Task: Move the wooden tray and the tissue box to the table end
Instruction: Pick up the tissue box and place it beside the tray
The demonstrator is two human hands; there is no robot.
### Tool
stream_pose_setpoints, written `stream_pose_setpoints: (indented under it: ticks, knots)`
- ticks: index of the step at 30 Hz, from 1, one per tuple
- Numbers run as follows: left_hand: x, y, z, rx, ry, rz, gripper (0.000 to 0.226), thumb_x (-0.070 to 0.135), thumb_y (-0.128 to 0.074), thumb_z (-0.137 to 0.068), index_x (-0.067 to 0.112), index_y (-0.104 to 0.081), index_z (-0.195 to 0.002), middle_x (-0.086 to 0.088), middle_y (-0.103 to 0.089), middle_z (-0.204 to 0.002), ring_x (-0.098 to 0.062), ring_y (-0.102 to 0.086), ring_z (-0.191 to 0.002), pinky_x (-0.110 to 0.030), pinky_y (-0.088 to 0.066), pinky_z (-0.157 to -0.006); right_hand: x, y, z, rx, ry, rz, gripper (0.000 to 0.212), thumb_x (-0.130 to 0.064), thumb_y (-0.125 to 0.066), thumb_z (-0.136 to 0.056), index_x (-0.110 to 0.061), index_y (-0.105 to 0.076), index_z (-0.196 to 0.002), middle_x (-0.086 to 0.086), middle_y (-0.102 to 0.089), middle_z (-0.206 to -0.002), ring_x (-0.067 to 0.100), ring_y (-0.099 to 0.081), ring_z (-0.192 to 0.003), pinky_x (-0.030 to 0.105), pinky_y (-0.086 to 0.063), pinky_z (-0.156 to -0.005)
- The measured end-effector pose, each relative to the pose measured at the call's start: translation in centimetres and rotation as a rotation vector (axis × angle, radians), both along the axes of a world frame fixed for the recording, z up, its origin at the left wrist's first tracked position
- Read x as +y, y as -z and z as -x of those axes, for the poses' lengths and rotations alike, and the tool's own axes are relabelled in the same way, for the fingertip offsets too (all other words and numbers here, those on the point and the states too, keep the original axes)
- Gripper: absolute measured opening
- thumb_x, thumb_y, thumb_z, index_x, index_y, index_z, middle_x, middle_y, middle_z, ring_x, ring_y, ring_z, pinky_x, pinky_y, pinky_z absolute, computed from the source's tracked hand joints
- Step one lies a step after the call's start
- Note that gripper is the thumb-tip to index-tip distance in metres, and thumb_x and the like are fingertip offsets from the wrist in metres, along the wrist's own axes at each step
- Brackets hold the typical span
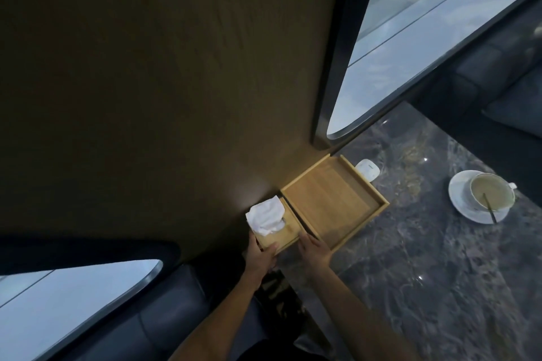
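A square wooden tray (334,201) lies empty on the dark marble table (425,258), pushed against the wooden wall. Right beside it, on its near-left side, stands a wooden tissue box (281,231) with white tissue (265,215) sticking out of the top. My left hand (259,256) grips the near corner of the tissue box. My right hand (313,252) rests with fingers stretched along the box's right side, at the tray's near corner; whether it grips either one is unclear.
A white cup (491,192) with a spoon sits on a saucer (457,202) at the right of the table. A small white device (368,168) lies behind the tray. Dark sofa seats (164,311) flank the table; windows are set in the wall.
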State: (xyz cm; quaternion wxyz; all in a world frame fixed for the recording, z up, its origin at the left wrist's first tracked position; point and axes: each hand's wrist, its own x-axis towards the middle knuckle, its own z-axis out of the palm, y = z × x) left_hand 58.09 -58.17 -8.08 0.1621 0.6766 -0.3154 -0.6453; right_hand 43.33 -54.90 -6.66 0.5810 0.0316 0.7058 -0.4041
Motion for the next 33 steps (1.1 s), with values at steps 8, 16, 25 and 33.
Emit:
stream_pose_setpoints:
  ticks: [8,16,25,33]
  knots:
    - [-3.0,-1.7,1.7,-0.031,0.013,-0.019,0.083,0.018,-0.07,-0.074,0.041,-0.027,-0.14,-0.002,-0.051,-0.138,-0.025,-0.057,-0.121,-0.05,-0.053,-0.098,-3.3,-1.5,0.2,-0.092,0.164,0.0,0.037,-0.014,-0.068,-0.083,0.002,-0.062,-0.116,0.009,-0.064,-0.109,0.022,-0.061,-0.104,0.03,-0.051,-0.095]
    - [-2.9,-0.5,1.6,-0.1,-0.006,-0.033,0.084,0.02,-0.073,-0.073,0.045,-0.027,-0.138,-0.004,-0.053,-0.138,-0.03,-0.058,-0.12,-0.053,-0.054,-0.095,-2.2,0.2,3.0,0.264,0.087,-0.172,0.054,-0.05,-0.062,-0.076,-0.016,-0.064,-0.117,0.005,-0.066,-0.113,0.027,-0.062,-0.107,0.043,-0.048,-0.099]
    - [-3.1,-2.5,3.0,-0.126,-0.112,-0.061,0.081,0.007,-0.065,-0.083,0.035,-0.022,-0.146,-0.008,-0.047,-0.142,-0.029,-0.056,-0.12,-0.048,-0.054,-0.095,-0.6,0.6,8.5,0.219,0.294,-0.308,0.044,-0.021,-0.045,-0.086,0.012,-0.058,-0.113,0.027,-0.061,-0.117,0.041,-0.056,-0.112,0.044,-0.043,-0.094]
    - [-3.3,-3.0,3.5,-0.136,-0.16,-0.066,0.076,0.001,-0.061,-0.085,0.028,-0.027,-0.147,-0.007,-0.048,-0.141,-0.025,-0.056,-0.114,-0.037,-0.055,-0.087,-1.5,-1.0,8.3,0.183,0.325,-0.246,0.03,-0.004,-0.05,-0.085,0.016,-0.061,-0.105,0.023,-0.059,-0.098,0.032,-0.055,-0.096,0.046,-0.044,-0.089]
